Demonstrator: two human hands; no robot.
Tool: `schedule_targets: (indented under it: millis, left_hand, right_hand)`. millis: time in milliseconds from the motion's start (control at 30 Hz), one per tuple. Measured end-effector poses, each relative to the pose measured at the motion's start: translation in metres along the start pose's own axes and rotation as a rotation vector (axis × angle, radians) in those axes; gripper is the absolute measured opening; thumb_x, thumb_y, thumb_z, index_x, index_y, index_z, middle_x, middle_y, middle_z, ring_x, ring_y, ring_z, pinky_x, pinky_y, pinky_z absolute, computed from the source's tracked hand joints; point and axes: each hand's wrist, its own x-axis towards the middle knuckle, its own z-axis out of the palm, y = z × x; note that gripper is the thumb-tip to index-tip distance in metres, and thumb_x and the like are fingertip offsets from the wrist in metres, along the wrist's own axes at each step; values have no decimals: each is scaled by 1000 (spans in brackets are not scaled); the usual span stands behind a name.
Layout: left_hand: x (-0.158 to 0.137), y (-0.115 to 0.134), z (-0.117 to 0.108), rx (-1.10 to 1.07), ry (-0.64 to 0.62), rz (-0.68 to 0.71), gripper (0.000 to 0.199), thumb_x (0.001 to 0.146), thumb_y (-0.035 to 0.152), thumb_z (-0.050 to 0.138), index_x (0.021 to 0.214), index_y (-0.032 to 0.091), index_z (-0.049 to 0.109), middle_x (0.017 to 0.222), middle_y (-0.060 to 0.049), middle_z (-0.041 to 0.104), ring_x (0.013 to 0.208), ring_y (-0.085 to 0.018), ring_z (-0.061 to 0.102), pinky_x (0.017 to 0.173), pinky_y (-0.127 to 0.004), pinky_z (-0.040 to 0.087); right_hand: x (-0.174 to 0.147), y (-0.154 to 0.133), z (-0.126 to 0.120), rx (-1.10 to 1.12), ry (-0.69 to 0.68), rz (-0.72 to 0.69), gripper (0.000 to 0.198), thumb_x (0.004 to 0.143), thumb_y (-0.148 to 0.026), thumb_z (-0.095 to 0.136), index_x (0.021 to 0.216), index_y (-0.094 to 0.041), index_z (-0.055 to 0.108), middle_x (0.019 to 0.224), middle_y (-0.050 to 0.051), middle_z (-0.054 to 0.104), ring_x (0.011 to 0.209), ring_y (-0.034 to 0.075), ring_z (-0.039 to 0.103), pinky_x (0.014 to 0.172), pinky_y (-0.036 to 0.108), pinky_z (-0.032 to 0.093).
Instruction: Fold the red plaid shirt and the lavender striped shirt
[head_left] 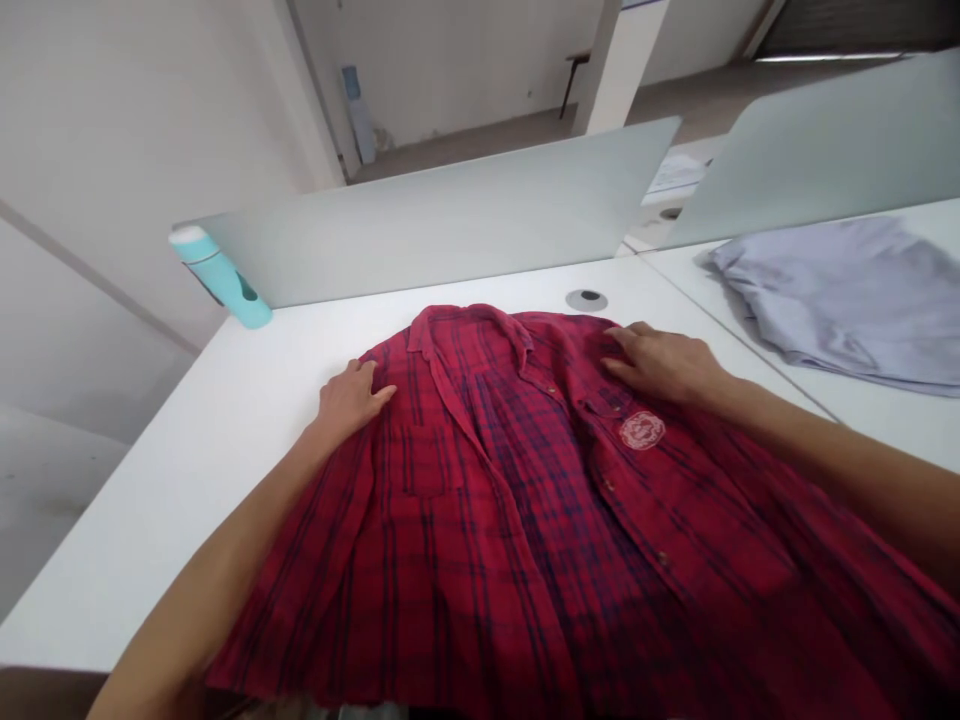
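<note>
A red and navy plaid shirt (435,500) lies spread on the white desk, collar at the far end and front unbuttoned. Its lower part reaches past the desk's near edge. On one chest side is a pale round patch (642,430), above several small buttons. My left hand (349,400) rests on the left shoulder seam, thumb and fingers apart. At the opposite shoulder, my right hand (656,362) lies on the cloth, its thumb separated from the outstretched fingers. Both palms face down, so their undersides are hidden.
A turquoise bottle (221,275) with a white lid stands at the desk's far left corner. Frosted dividers (450,235) run along the back. A round cable grommet (586,300) sits behind the shirt. Folded grey cloth (847,300) lies on the adjoining desk to the right.
</note>
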Motion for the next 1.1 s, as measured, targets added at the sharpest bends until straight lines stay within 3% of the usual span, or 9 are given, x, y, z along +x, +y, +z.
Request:
schedule_targets:
  millis: [167,333,533,733,967,1100]
  left_hand:
    - [22,-1,6,-66,-65,-38,23,96,30,55,116,25,64,108,-7,76,106,-29,71,89,-41,52]
    - [39,-5,12,-88,37,-104,13,94,25,52,100,27,63,107,-5,77,102,-29,71,83,-39,51]
    - [74,-12,16,-98,109,-129,15,96,26,51,103,27,63,112,-5,75,105,-27,70,85,-38,51]
    - [100,-14,21,-114,163,-120,16,99,27,49,105,27,64,119,-6,72,109,-27,69,87,-39,51]
    - [115,-18,21,-127,193,-110,18,102,29,50,107,28,67,120,-6,71,111,-26,67,91,-37,50]
    - [106,-13,13,12,192,-85,24,103,32,50,119,25,67,127,-12,67,120,-30,64,97,-40,51]
  right_hand:
    - [18,-11,7,-79,-16,-55,45,108,-33,31,130,-12,64,132,20,65,108,34,69,85,42,51]
    - [40,-17,3,-79,6,-78,45,109,-32,29,128,-10,63,133,23,65,108,35,68,85,42,48]
    - [77,-25,-4,-15,30,-18,42,110,-32,32,128,-11,64,142,24,61,113,34,66,83,40,43]
    - [105,-24,-1,30,77,15,46,109,-32,34,133,-10,66,139,23,63,113,34,64,80,40,41]
    - [129,-31,-6,36,100,25,50,109,-30,32,136,-6,66,138,27,61,115,37,64,86,42,46]
    - [126,-35,-9,39,122,76,49,108,-32,34,140,-11,65,141,24,60,117,37,64,90,45,51]
